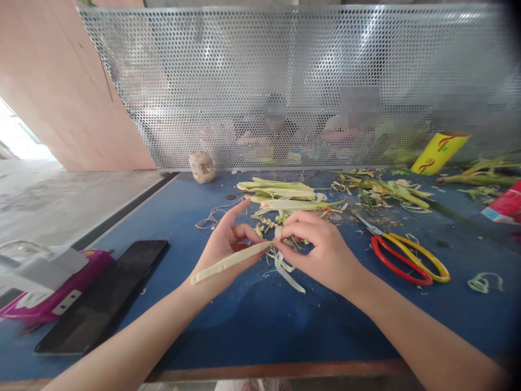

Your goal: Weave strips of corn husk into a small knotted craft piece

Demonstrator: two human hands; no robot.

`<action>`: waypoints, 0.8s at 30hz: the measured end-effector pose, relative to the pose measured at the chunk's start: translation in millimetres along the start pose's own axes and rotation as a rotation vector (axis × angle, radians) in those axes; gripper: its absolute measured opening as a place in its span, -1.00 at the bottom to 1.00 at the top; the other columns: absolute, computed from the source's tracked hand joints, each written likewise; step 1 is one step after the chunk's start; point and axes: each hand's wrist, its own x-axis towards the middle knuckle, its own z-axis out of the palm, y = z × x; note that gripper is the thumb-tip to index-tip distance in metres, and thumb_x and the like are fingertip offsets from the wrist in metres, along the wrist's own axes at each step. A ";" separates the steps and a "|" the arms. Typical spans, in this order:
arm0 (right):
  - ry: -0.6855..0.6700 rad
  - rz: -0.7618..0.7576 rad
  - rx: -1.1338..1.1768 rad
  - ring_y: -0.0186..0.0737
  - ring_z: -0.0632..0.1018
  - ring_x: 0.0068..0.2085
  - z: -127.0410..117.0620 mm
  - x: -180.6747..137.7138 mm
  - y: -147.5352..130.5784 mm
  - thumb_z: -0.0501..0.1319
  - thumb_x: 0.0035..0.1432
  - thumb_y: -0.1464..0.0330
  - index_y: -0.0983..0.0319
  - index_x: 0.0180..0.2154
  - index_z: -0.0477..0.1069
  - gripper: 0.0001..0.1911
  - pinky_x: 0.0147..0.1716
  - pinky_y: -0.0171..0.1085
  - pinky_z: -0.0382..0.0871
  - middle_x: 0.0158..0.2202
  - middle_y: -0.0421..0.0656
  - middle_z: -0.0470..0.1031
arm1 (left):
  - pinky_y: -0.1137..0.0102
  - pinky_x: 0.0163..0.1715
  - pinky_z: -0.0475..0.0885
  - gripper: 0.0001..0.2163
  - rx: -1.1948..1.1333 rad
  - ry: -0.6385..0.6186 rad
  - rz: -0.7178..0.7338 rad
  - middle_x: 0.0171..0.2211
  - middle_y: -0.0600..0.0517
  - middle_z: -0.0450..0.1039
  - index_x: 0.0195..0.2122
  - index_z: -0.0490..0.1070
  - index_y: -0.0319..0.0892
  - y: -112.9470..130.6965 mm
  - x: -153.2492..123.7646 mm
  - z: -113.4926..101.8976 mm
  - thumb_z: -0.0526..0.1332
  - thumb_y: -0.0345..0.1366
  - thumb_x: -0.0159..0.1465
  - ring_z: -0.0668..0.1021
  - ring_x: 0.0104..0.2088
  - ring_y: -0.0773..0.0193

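Pinching pale strip (232,262): left hand (228,239), right hand (321,241), well inside table's front edge (280,369).

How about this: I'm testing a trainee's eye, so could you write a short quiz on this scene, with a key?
1. Which two bright colours do the scissors show? a) blue and green; b) red and yellow; c) purple and orange.
2. True or false: the phone lies nearer the left hand than the right hand.
3. Fill in: the fingertips of both hands meet at a pale ____.

Key: 1. b; 2. true; 3. strip.
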 end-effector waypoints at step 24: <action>-0.210 0.285 0.324 -0.38 0.31 -0.49 -1.2 1.3 1.0 0.17 0.05 0.34 0.22 -0.40 0.38 -0.92 -0.48 -0.37 0.24 -0.53 -0.26 0.33 | 0.47 -0.56 0.26 -0.18 -0.175 -0.043 -0.151 -0.48 0.10 0.36 0.23 -0.20 -0.21 8.6 -2.9 8.9 0.28 -0.42 0.02 0.37 -0.57 0.45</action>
